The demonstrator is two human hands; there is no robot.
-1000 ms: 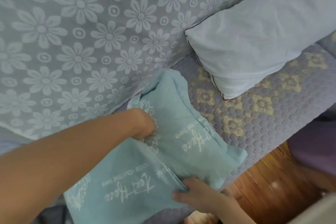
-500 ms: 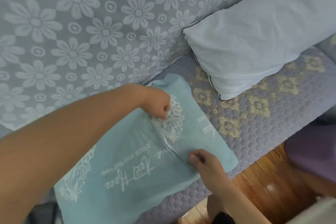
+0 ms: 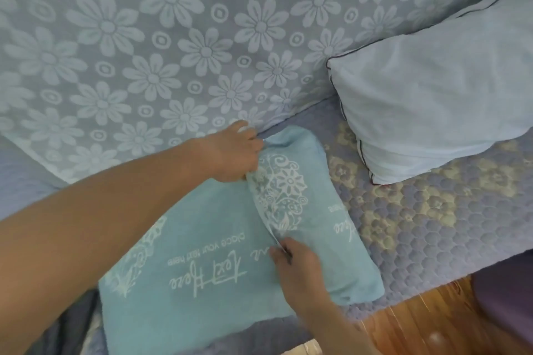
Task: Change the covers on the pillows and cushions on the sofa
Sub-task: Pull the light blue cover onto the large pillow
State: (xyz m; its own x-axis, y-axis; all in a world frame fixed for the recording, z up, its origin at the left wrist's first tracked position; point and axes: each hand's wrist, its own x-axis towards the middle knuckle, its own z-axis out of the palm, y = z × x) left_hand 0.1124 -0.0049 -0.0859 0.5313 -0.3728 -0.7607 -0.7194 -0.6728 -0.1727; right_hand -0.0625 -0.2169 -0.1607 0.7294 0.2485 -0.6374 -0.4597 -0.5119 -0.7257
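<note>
The teal pillow cover (image 3: 230, 262) looks like soft, matt, towel-like cloth with white printed lettering. Behind it, the sofa back throw (image 3: 144, 52) is matt woven cloth with raised daisies. Right of it, the seat pad (image 3: 418, 225) is quilted fabric, the pale pillow (image 3: 432, 101) smooth cloth, the floor (image 3: 418, 323) glossy wood.

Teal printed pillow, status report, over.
Left hand grips teal printed pillow at top seam. Right hand pinches overlap flap. Pale blue piped pillow apart, clear.

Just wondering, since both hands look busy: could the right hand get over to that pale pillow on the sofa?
Probably yes. The right hand pinches the teal cover, but only bare sofa seat separates it from the pale pillow.
</note>
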